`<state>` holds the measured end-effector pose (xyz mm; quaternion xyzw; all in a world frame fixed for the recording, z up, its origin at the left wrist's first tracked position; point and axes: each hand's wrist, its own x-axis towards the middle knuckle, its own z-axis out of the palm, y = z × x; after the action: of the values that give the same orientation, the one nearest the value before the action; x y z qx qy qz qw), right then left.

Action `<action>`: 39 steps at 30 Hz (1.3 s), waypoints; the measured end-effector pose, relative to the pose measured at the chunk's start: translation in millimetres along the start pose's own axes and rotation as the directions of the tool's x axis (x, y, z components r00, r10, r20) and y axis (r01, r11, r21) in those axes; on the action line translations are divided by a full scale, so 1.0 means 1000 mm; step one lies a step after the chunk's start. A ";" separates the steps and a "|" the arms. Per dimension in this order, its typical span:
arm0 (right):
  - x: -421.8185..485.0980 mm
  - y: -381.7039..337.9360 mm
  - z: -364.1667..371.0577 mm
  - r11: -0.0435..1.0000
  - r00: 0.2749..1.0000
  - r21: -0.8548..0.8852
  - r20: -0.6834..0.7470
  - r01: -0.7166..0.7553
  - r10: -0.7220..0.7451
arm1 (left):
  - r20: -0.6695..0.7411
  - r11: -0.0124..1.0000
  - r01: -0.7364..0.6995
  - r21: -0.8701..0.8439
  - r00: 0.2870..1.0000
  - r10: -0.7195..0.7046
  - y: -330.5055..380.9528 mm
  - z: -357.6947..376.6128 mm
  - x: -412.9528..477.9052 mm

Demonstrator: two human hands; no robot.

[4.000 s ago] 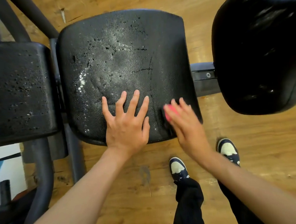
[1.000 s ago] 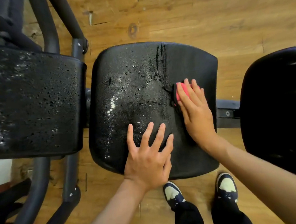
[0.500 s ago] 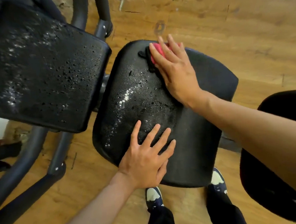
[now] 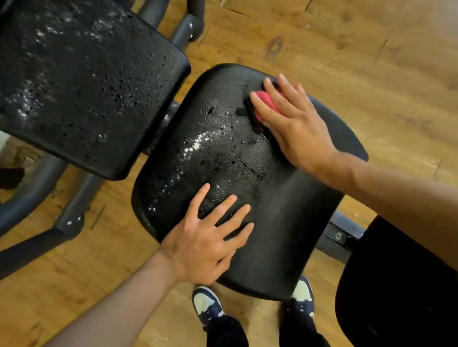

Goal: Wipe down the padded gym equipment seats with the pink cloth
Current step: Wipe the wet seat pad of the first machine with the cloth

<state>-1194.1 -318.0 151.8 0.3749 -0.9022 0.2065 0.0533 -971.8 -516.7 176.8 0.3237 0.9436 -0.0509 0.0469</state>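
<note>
Four fingers (image 4: pixel 279 95) of your right hand (image 4: pixel 294 126) lie straight over the pink cloth (image 4: pixel 265 105), pressing it onto the far end of the wet middle seat pad (image 4: pixel 279 224); your left hand (image 4: pixel 205 244) rests flat, fingers spread, near its front edge, beside the droplet-covered left pad (image 4: pixel 77 75)

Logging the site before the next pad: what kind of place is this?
Most likely a gym. Black padded seat and a second droplet-speckled pad sit on a dark tubular steel frame over a worn wooden plank floor.
</note>
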 end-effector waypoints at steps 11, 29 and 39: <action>-0.049 0.036 -0.017 0.994 0.991 -0.078 0.115 0.077 -0.068 | 0.005 1.000 0.007 -0.008 1.000 -0.007 -0.001 0.000 0.000; -0.013 0.011 -0.003 0.976 0.975 -0.060 0.093 0.208 -0.202 | 0.007 1.000 0.026 0.011 1.000 -0.026 0.001 -0.001 -0.001; 0.057 -0.023 -0.001 0.994 0.994 -0.032 0.034 0.103 -0.102 | 0.076 0.996 0.024 0.090 0.997 -0.031 0.003 -0.007 0.004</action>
<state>-1218.4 -369.3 174.6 0.4229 -0.8860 0.1820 0.0556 -973.6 -511.3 182.6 0.3102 0.9423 -0.1060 0.0681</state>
